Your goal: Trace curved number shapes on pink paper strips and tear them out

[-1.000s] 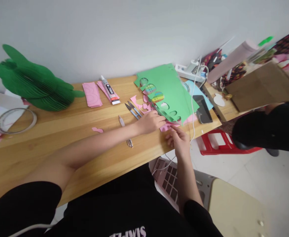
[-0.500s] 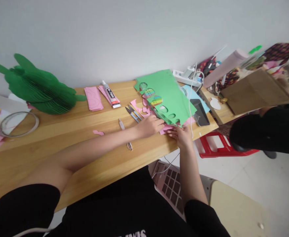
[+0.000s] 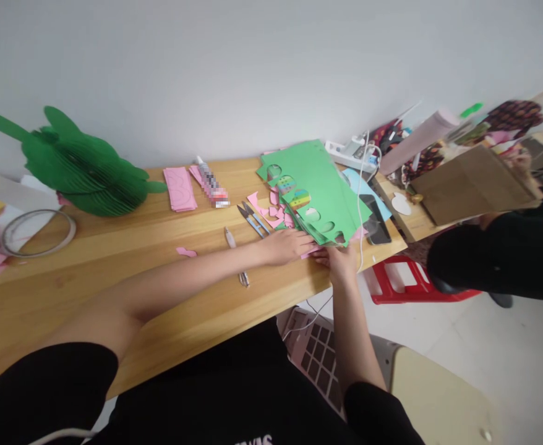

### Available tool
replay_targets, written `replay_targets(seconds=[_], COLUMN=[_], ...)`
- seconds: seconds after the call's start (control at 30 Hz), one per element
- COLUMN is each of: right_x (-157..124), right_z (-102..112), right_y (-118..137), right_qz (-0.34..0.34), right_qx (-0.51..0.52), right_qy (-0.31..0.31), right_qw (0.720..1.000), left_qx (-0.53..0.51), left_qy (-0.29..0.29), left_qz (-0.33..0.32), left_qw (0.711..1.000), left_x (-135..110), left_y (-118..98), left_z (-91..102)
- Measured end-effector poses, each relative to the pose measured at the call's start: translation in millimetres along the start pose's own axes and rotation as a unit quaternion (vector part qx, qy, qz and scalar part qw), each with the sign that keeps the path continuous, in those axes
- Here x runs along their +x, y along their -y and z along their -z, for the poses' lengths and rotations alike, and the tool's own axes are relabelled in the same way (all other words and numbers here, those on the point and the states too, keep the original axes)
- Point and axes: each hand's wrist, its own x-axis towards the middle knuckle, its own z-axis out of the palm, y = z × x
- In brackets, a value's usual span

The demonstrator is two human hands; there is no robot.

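Head view. Left hand (image 3: 287, 244) lies flat, fingers spread, on pink paper scraps (image 3: 309, 250) at the near edge of the green sheet stack (image 3: 322, 185). Right hand (image 3: 341, 262) sits at the desk's (image 3: 114, 247) front edge and touches the same scraps; grip cannot be told. The stack lies close to the desk's right front corner, with a phone (image 3: 376, 224) just beside it. Bare wood lies left of the snips (image 3: 253, 217). The glue tube (image 3: 212, 182) label is blurred and unreadable.

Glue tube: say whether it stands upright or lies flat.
Lying flat: the glue tube rests lengthwise on the table, nozzle toward the wall.
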Motion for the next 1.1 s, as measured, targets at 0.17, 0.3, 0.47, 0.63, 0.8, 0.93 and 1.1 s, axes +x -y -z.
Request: replay_targets(seconds=[0.17, 0.3, 0.47, 0.63, 0.8, 0.93, 1.1], right_x=[-0.2, -0.1, 1.0, 0.9, 3.0, 6.5, 8.3], right_z=[0.8, 1.6, 1.8, 1.4, 2.0, 3.5, 3.6], right_y=[1.2, 1.4, 1.2, 1.0, -2.3, -6.2, -8.0], right_qz=[0.006, 0.017, 0.03, 0.047, 0.063, 0.076, 0.082], right_qx=[-0.002, 0.0, 0.003, 0.001, -0.007, -0.011, -0.002], right_qy=[-0.005, -0.011, -0.02, -0.019, -0.022, -0.023, -0.021], right_qw=[1.0, 1.0, 0.999, 0.999, 0.998, 0.997, 0.996], left_qx=[-0.003, -0.009, -0.014, -0.013, -0.007, -0.003, 0.009], left_qy=[0.012, 0.015, 0.017, 0.016, 0.016, 0.014, 0.001], left_qz=[0.013, 0.019, 0.021, 0.019, 0.018, 0.012, 0.02], left_qw=[1.0, 1.0, 1.0, 1.0, 1.0, 1.0, 1.0], left_x=[-0.3, -0.2, 0.6, 0.5, -0.9, -0.5, 2.1], left_y=[-2.0, -2.3, -1.6, -2.1, -1.8, -1.9, -4.0], left_z=[2.9, 3.0, 1.0, 1.8, 3.0, 2.8, 0.1])
